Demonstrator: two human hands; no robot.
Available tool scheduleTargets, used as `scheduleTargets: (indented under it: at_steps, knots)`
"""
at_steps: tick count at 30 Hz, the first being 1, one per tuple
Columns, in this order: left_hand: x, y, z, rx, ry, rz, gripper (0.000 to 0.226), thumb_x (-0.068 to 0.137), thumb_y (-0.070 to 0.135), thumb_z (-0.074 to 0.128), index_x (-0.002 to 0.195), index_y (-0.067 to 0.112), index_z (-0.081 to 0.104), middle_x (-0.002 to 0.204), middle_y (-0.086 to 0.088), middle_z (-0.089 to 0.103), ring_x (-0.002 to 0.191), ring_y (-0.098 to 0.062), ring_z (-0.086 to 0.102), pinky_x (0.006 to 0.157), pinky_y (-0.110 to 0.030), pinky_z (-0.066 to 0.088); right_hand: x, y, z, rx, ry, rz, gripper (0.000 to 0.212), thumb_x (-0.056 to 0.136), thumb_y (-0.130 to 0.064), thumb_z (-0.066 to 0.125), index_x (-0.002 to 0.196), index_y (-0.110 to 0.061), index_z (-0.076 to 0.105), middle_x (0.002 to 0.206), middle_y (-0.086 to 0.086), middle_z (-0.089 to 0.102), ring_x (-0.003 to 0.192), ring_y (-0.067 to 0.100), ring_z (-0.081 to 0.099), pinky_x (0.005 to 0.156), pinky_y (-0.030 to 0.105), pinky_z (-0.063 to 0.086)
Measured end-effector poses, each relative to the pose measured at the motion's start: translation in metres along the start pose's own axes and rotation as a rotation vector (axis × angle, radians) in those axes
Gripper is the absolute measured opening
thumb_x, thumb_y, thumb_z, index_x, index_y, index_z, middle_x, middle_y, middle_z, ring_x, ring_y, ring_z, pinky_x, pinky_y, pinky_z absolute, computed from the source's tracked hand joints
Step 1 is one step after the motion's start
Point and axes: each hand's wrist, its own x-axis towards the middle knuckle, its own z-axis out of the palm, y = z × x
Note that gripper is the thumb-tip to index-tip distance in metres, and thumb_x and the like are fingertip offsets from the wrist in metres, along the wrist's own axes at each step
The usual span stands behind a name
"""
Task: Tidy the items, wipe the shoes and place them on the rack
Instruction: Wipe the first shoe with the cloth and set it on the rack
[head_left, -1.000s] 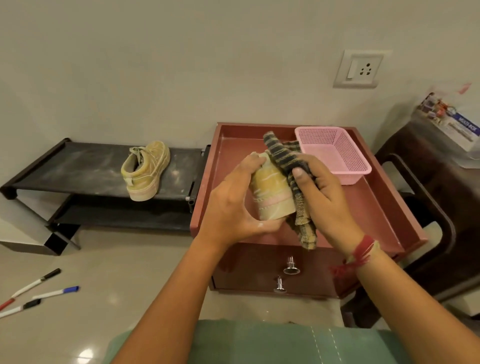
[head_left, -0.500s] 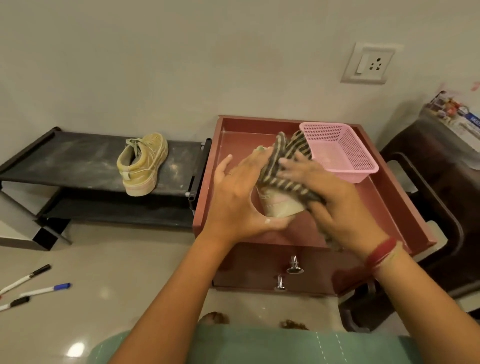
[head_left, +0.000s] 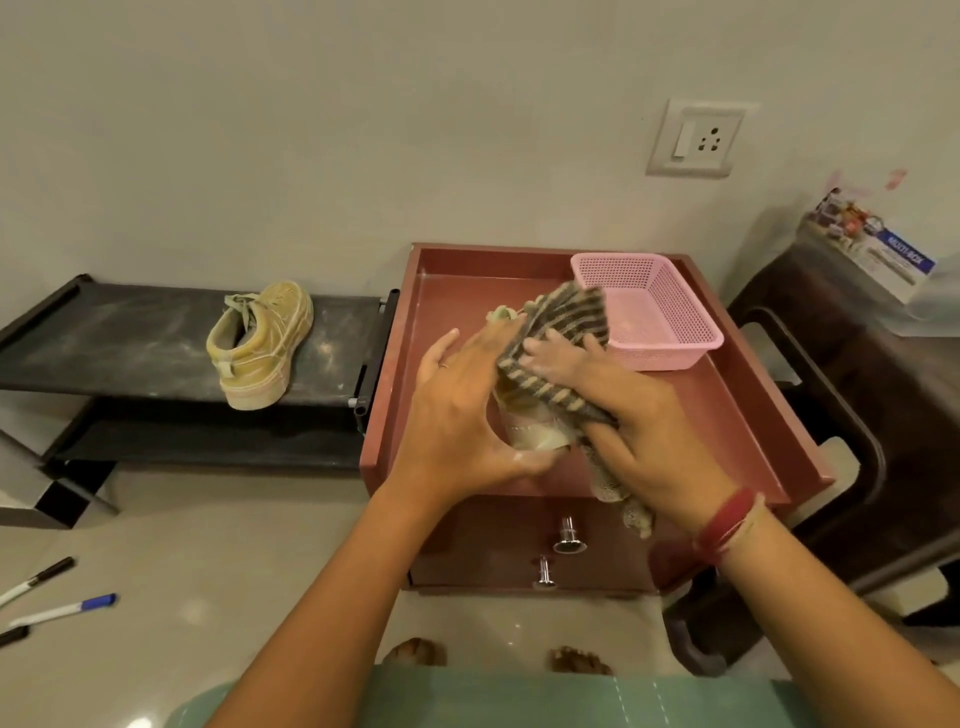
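You are in a home entryway corner: a low shoe rack (head_left: 156, 343) against a plain wall, a wall socket (head_left: 695, 137), a tiled floor (head_left: 208, 571) (markers (head_left: 62, 608) lie scattered there).

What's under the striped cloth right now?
The tan shoe, held in the left hand. Only its lower end and a bit of lace above show; the striped cloth, held against it by the right hand, hides the rest.

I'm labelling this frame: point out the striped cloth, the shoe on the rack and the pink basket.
striped cloth (head_left: 566, 312), head view, upper striped fold.
shoe on the rack (head_left: 270, 348), head view, outer side panel.
pink basket (head_left: 670, 356), head view, front wall.
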Motion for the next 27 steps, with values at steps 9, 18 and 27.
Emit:
scheduleTargets:
  at_steps: [9,18,27]
  knots:
    - [-0.006,-0.009,-0.011,0.039,-0.047,0.0,0.1,0.059,0.055,0.08,0.136,0.001,0.047,0.138,-0.008,0.054,0.128,-0.014,0.05,0.116,-0.046,0.024,0.015,0.008,0.002,0.114,0.085,0.129,0.044,0.084,-0.004,0.047,0.124,-0.02,0.057,0.128,-0.006,0.058,0.123,0.001,0.049,0.109,0.033,0.036]
    - [-0.012,-0.024,-0.039,0.043,-0.055,-0.021,0.1,0.058,0.053,0.082,0.135,0.0,0.047,0.133,-0.005,0.058,0.122,-0.008,0.051,0.115,-0.043,0.029,0.033,-0.002,0.021,0.147,0.062,0.154,0.036,0.091,-0.01,0.048,0.122,-0.025,0.056,0.127,-0.009,0.056,0.126,0.006,0.048,0.112,0.044,0.031]
    - [-0.019,-0.026,-0.047,-0.165,-0.09,-0.115,0.115,0.056,0.047,0.087,0.146,0.012,0.025,0.143,-0.004,0.046,0.131,-0.009,0.046,0.106,-0.04,0.043,0.047,-0.01,0.031,0.106,0.059,0.187,0.037,0.091,-0.013,0.047,0.124,-0.02,0.059,0.131,-0.007,0.057,0.127,0.008,0.048,0.114,0.047,0.028]
